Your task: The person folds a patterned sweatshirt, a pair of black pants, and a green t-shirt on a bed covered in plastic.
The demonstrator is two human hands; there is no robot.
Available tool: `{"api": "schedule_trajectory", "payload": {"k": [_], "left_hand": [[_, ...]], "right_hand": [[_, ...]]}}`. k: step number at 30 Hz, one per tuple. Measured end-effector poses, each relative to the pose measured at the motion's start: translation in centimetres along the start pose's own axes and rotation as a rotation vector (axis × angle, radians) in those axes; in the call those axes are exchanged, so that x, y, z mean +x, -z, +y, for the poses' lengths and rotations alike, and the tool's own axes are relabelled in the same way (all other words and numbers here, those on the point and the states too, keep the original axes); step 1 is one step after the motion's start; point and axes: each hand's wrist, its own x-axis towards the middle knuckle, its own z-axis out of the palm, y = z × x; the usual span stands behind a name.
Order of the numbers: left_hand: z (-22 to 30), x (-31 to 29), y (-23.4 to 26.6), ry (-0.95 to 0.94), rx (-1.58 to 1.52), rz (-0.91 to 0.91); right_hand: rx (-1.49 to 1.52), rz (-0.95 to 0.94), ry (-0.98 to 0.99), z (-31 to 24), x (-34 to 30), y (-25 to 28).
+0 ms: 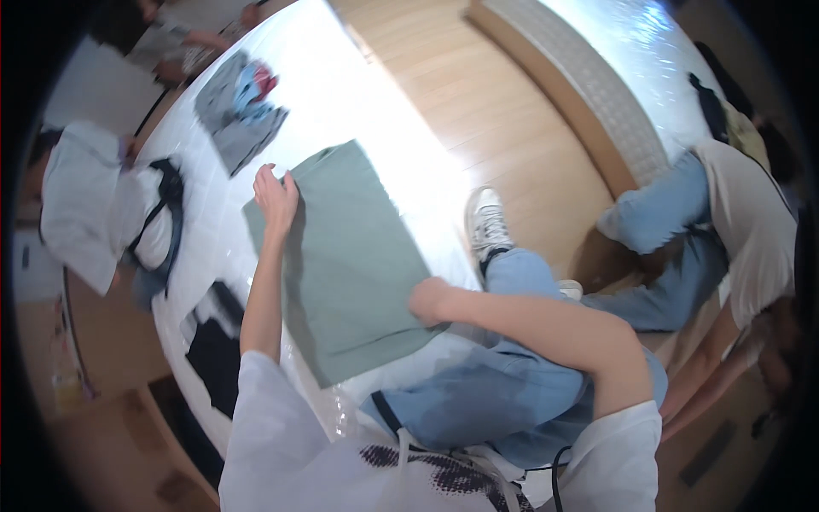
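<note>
A sage-green folded cloth garment lies flat on the white plastic-covered surface in front of me; its exact kind cannot be told. At its far left side my left hand rests on the cloth, thumb apart from the bent fingers. My right hand is closed at the garment's near right edge, its fingertips partly hidden against the fabric. A layer of the cloth shows to the left of my left wrist.
Beyond the garment lies a crumpled pile of grey, blue and red clothes. A black cloth item is left of my left arm. People sit or bend on both sides. At right stands another plastic-covered platform, across a wooden floor.
</note>
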Motion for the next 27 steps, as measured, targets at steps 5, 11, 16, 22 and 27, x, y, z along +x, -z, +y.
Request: {"api": "schedule_trajectory", "payload": {"k": [5, 11, 16, 22, 27], "left_hand": [[1.0, -0.9, -5.0, -0.407, 0.234, -0.180], [3.1, 2.5, -7.2, -0.358, 0.215, -0.141], [4.1, 4.4, -7.0, 0.050, 0.318, -0.022], [10.0, -2.4, -4.5, -0.642, 0.073, -0.028], [6.2, -0.4, -5.8, -0.511, 0.070, -0.103]], "right_hand": [[-0.043, 0.023, 0.028, -1.4, 2.1, 0.2], [-0.003, 0.098, 0.032, -1.1, -0.2, 0.0], [-0.046, 0.153, -0.006, -1.9, 0.2, -0.2], [-0.061, 0.122, -0.031, -1.4, 0.3, -1.1], [-0.095, 0.168, -0.003, -3.1, 1.3, -2.0]]}}
